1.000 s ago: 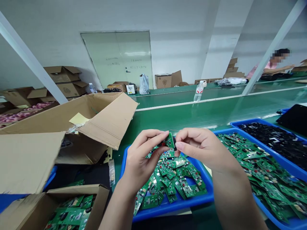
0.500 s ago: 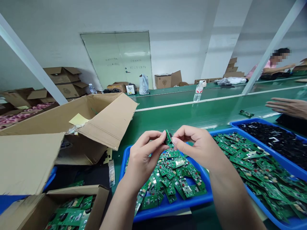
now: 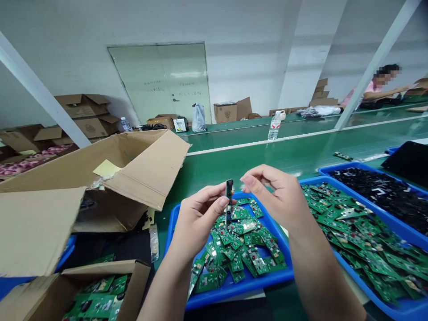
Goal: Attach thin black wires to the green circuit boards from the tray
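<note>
At the far left, brown boxes were stacked, and before them a large open carton was seen with its flaps spread. At the near left, green boards were contained in a smaller carton. To the right of it, one circuit board was held by the left hand, pinched firmly between thumb and fingers. This board was kept upright, almost edge-on, above a blue tray in which many similar boards were heaped. Just to the right, the right hand was raised, apart from the board, with thumb and fingertips brought near each other; whether something small was gripped there could not be told. Beyond it, a bottle was placed on the green bench. Further right, more boards were piled in a second tray, and black parts were gathered in the tray behind. At the far right, a person in pink was seated.
</note>
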Demonstrator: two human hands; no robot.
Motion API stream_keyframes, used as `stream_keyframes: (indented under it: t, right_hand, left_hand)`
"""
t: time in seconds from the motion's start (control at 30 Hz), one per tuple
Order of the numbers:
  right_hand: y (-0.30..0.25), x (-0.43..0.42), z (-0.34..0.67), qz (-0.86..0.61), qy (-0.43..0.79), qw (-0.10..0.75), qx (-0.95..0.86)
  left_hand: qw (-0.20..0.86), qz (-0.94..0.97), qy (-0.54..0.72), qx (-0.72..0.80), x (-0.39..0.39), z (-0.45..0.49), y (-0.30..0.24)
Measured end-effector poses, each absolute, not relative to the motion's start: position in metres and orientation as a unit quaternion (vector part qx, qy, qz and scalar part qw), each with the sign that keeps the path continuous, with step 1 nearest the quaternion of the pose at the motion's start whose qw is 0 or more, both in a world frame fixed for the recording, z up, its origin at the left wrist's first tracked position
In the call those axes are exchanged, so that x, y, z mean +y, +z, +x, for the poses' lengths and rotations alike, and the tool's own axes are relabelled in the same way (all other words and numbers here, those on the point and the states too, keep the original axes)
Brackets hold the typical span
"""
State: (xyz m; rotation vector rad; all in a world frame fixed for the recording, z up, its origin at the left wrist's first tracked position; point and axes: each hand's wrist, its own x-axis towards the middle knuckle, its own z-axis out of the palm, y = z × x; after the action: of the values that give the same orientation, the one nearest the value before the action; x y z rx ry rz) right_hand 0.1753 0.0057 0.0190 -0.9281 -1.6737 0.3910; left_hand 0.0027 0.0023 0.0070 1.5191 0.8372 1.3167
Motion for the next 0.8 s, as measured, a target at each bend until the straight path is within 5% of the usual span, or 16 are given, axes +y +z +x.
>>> stream_keyframes:
  t: [0.17,0.53,0.8]
  right_hand:
    - [0.019,0.002,0.171,-0.362,0.093,0.564,-0.736]
    - [0.016,0.003,0.155,-0.402,0.178,0.567,-0.697]
    - [0.01,0.01,0.153,-0.447,0.036,0.573,-0.686]
  left_hand:
    - [0.502,0.58,0.542,0.342,0.002,0.003,0.007]
    - [0.451,0.608,0.562,0.334,0.005,0.005,0.008]
    - [0.518,0.56,0.542,0.352,0.005,0.002,0.005]
